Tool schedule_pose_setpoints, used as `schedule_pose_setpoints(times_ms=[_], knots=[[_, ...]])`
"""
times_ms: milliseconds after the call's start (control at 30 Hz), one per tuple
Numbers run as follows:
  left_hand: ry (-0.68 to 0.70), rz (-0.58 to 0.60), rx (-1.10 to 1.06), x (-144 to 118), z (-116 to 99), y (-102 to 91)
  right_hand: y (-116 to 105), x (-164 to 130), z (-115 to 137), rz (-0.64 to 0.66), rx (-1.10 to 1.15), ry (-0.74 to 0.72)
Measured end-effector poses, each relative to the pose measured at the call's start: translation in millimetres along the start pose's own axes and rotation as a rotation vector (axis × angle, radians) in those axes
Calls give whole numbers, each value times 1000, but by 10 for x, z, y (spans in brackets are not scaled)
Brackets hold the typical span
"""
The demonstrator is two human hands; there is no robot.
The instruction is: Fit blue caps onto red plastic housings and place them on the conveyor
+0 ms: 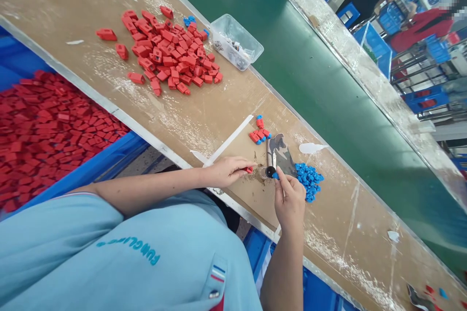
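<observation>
At the near edge of the bench, the left hand pinches a small red piece, and the right hand pinches a tiny blue piece; both look light, hard and easy to drop, best held by the sides.

A large heap of housings lies on the counter, with a tub just to its right. A pile of caps lies beside the right hand. A bin sits left of the counter.
</observation>
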State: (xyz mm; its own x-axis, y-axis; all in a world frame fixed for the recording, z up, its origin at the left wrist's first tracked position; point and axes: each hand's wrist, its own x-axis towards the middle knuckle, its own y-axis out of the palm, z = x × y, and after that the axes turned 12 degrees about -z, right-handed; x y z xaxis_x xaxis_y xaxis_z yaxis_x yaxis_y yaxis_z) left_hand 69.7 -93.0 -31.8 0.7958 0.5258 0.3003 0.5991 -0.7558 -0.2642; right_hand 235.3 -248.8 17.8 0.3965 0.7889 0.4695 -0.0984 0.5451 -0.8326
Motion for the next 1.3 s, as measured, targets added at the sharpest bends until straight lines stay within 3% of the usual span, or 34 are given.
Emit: schedule_pose_setpoints(times_ms=[200,367,533,733,933,1300], knots=[[-11,-18,-51,-17,18,-3,-20,19,20,5,32,10],[-143,-114,-265,-55,63,56,-32,12,14,-5,47,23],[-169,-104,-365,-49,37,69,-64,-14,1,25,66,48],[-226,-86,-362,-76,-17,69,-139,-109,200,-9,227,135],[-202,-55,-285,-93,-44,52,13,-188,455,-32,408,177],[-56,-17,-114,-101,-54,16,139,-220,502,27,433,268]])
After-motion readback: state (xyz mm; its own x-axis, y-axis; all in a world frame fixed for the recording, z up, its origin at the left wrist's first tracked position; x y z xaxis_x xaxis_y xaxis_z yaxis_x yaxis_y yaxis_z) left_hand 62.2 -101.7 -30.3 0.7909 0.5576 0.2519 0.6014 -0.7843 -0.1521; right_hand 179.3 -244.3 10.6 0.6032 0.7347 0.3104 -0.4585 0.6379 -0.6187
